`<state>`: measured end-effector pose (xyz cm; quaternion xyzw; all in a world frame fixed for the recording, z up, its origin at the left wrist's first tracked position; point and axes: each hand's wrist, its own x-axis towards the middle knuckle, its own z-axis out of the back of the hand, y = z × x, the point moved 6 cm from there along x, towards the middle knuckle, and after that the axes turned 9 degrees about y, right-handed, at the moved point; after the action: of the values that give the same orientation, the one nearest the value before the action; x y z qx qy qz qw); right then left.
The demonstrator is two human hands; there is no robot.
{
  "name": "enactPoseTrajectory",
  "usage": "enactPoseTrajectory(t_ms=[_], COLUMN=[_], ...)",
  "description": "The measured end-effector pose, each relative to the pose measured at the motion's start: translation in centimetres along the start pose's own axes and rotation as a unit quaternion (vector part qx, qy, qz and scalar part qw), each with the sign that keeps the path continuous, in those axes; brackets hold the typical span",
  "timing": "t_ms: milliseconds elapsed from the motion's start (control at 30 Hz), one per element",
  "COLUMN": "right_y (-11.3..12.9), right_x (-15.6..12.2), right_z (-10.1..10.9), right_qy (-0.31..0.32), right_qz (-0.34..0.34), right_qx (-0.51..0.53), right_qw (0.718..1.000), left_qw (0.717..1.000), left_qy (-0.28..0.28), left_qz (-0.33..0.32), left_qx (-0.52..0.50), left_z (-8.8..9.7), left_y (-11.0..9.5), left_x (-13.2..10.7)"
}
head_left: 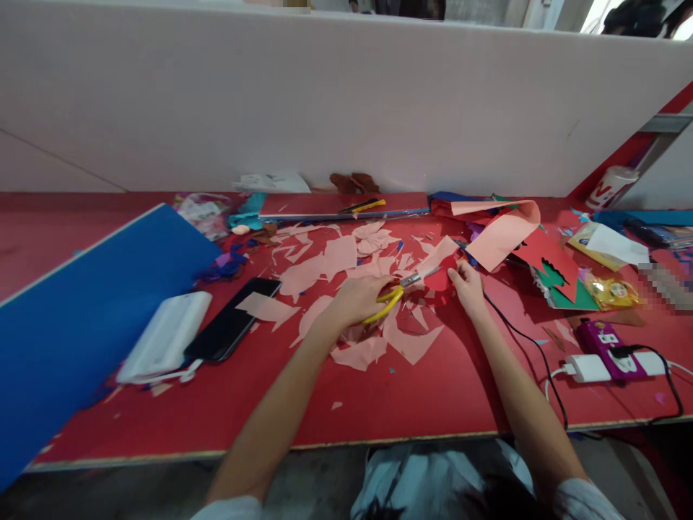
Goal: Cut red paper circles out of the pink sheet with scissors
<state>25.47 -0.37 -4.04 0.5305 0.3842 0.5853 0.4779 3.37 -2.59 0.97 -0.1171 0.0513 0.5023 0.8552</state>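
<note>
My left hand (360, 297) is closed around the yellow-handled scissors (390, 303). Their metal blades point right, toward a red piece of paper or foam sheet (437, 289). Pinched at its right edge, that red piece is in the fingers of my right hand (468, 289). A pale pink strip (441, 251) lies just behind the blades; whether my right hand also touches it I cannot tell. Many pink scraps (346, 256) are spread under and around my left hand. How far the blades are apart is hard to make out.
A black phone (232, 321), a white power bank (165, 336) and a tilted blue board (108, 310) are at left. A box cutter (362, 206) lies at the back. Curled pink sheet (509, 235), purple power strip (609, 350) and cables are at right. A white partition (325, 101) stands behind.
</note>
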Motion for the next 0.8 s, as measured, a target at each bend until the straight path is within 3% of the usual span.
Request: enactPoseTrajectory(t_ms=[200,800], right_y=[0.10,0.18], right_x=[0.09,0.05], right_z=[-0.33,-0.66], right_qy=[0.014,0.031], right_qz=[-0.005,-0.002], right_qx=[-0.006,0.005], right_qw=[1.000,1.000], left_qw=[1.000,1.000], left_qy=[-0.019,0.002], left_qz=[0.006,0.001], left_qx=[-0.001,-0.006], left_z=[-0.06,-0.21], left_y=[0.27,-0.02], left_x=[0.04,0.08])
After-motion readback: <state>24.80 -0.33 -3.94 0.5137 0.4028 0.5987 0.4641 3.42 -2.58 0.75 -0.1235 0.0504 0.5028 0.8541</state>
